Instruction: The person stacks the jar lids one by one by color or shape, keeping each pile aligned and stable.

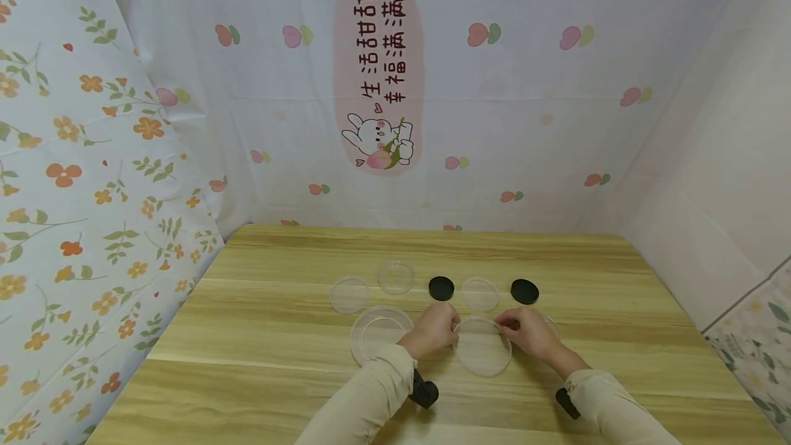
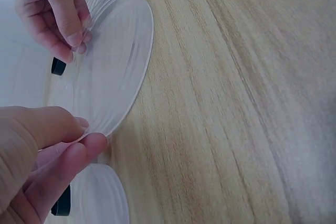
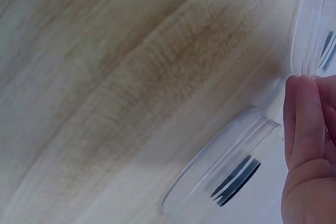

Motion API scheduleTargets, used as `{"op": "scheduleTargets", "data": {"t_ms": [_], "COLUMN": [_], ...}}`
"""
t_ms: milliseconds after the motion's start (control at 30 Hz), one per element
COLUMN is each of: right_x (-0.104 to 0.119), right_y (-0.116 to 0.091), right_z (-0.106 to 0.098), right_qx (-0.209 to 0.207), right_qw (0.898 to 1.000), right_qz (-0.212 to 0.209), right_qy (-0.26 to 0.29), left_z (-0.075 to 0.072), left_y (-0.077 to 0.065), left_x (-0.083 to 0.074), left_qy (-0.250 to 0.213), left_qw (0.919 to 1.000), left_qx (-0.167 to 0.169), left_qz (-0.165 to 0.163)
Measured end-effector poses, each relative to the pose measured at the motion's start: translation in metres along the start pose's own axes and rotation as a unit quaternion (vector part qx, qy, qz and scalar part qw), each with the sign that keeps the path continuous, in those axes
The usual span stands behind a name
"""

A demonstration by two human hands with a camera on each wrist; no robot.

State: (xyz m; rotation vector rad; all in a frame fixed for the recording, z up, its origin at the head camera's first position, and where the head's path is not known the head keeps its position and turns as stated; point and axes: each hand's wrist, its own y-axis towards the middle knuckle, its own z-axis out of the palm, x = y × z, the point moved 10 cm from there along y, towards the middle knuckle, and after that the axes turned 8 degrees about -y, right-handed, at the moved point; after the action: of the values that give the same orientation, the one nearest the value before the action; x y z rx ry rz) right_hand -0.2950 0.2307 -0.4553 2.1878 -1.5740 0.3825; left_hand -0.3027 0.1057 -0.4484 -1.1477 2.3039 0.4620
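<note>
A large clear round plastic disc with a raised rim (image 1: 483,352) is held between both hands, tilted above the wooden table. My left hand (image 1: 434,329) pinches its left edge between thumb and fingers. At the opposite edge my right hand (image 1: 530,332) pinches the rim. The left wrist view shows both grips, the left hand (image 2: 47,150) near and the right hand (image 2: 55,11) far, with the transparent disc (image 2: 118,72) between them. In the right wrist view the right fingertips (image 3: 304,90) meet the rim.
Another large clear disc (image 1: 364,335) lies beside my left hand. Behind lie smaller clear discs (image 1: 349,295) and two black round discs, one (image 1: 441,288) at centre and one (image 1: 524,291) to the right. My right hand partly covers another clear disc (image 1: 550,323). Patterned cloth (image 1: 525,122) hangs beyond the table.
</note>
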Motion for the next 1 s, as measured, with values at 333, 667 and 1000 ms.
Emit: {"op": "scheduleTargets", "data": {"t_ms": [333, 667, 1000], "right_x": [-0.008, -0.002, 0.013], "right_y": [-0.001, 0.002, 0.009], "right_z": [-0.008, -0.012, -0.008], "right_qx": [-0.003, 0.006, 0.042], "right_qw": [0.998, 0.991, 0.977], "right_qz": [0.051, 0.06, 0.074], "right_qy": [0.037, 0.122, 0.193], "left_z": [-0.017, -0.03, -0.048], "left_y": [-0.005, -0.01, -0.017], "left_x": [0.014, 0.029, 0.039], "left_qy": [-0.149, -0.193, -0.213], "left_qw": [0.9867, 0.9739, 0.9697], "left_qx": [-0.053, -0.083, -0.089], "left_qz": [-0.036, -0.086, -0.08]}}
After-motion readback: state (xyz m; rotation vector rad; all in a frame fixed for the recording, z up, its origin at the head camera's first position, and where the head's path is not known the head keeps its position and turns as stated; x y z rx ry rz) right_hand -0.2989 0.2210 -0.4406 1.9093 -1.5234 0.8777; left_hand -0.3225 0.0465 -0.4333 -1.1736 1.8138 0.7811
